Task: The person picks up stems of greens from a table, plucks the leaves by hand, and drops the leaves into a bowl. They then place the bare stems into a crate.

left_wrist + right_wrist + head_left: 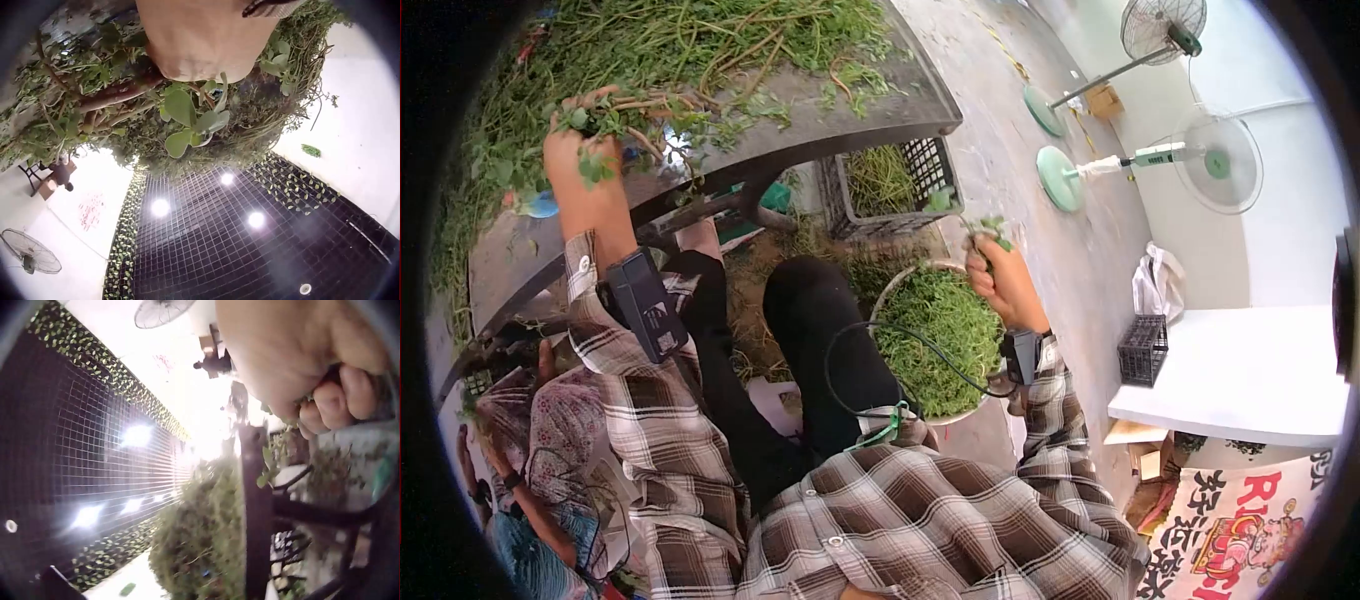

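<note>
At the table's near edge, my left hand [585,155] grips a thick reddish-brown plant stem [119,94] with rounded green leaves [187,122] below the fist. Around it spreads a large heap of leafy green stems [650,50] on the dark table [920,90]. My right hand [1005,280] is raised above the rim of a round basin [945,418] filled with picked greens [935,340]. Its fingers curl round a small bunch of leafy sprigs [992,232], mostly hidden inside the fist in the right wrist view.
A black plastic crate [835,200] of bare stems stands under the table edge, behind the basin. Another person [550,430] sits at the lower left. Two standing fans [1065,175] and a white table [1230,370] are along the right. A cable [930,345] hangs across my lap.
</note>
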Tool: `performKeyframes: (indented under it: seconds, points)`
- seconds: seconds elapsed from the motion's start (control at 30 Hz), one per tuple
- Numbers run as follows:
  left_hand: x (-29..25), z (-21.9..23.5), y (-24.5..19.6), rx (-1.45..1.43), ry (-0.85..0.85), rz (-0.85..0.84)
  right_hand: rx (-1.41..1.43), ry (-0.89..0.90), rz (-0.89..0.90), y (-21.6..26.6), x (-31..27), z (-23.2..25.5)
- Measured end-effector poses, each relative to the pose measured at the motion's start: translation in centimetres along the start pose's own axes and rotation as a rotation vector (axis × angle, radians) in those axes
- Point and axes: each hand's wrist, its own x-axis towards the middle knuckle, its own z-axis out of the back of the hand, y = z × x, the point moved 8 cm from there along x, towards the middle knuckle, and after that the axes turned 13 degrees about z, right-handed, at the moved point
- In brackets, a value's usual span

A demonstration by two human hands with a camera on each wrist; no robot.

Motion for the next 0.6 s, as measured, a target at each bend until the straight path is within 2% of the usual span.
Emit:
performKeyframes:
  seconds: [0.07, 0.13, 0.17, 0.2, 0.23, 0.27, 0.3, 0.33, 0.37, 0.4, 0.47, 0.5, 0.57, 0.6]
  points:
    - [-0.1, -0.4, 0.1, 0.038, -0.003, -0.005, -0.252, -0.169, 0.002, -2.0, -1.3, 6.1]
    - [-0.2, -1.2, 0.3, 0.090, -0.008, -0.018, -0.570, -0.227, -0.051, -5.3, -2.5, 12.6]
    - [-0.6, -1.5, 0.5, 0.121, -0.015, -0.038, -0.777, -0.122, -0.002, -6.3, -3.1, 14.5]
    - [-0.8, -1.9, 0.5, 0.138, -0.023, -0.066, -0.961, -0.129, -0.003, -7.0, -4.1, 15.8]
    - [-1.4, -2.4, 0.4, 0.128, -0.036, -0.082, -1.410, 0.075, -0.224, -8.5, -4.4, 16.8]
    - [-0.7, -1.7, 0.8, 0.006, -0.003, -0.075, -1.430, 0.251, -0.192, -9.3, -4.6, 16.6]
    - [-0.7, -1.8, 1.6, -0.130, -0.016, 0.052, -1.482, 0.290, -0.039, -10.3, -4.3, 18.0]
    - [-0.9, -1.9, 2.4, -0.277, -0.045, 0.171, -1.424, 0.220, 0.013, -10.1, -3.8, 18.4]
    - [-0.9, -3.0, 2.5, -0.413, -0.058, 0.109, -1.373, 0.179, 0.090, -7.6, -3.5, 15.4]
    - [-2.2, -4.9, 1.4, -0.501, -0.071, 0.065, -1.371, 0.211, 0.123, -5.7, -2.8, 12.2]
    - [-2.3, -5.8, 1.2, -0.592, -0.109, 0.010, -0.925, 0.108, 0.117, -1.8, -0.6, 7.0]
    - [-2.6, -6.3, 1.1, -0.623, -0.084, 0.030, -0.924, 0.127, 0.142, 0.2, 0.4, 4.0]
    - [-3.1, -6.9, 0.9, -0.651, -0.055, 0.028, -0.643, 0.208, 0.357, 5.1, 2.1, -3.5]
    - [-3.2, -7.1, 0.7, -0.681, -0.033, 0.033, -0.641, 0.226, 0.380, 7.1, 2.8, -6.7]
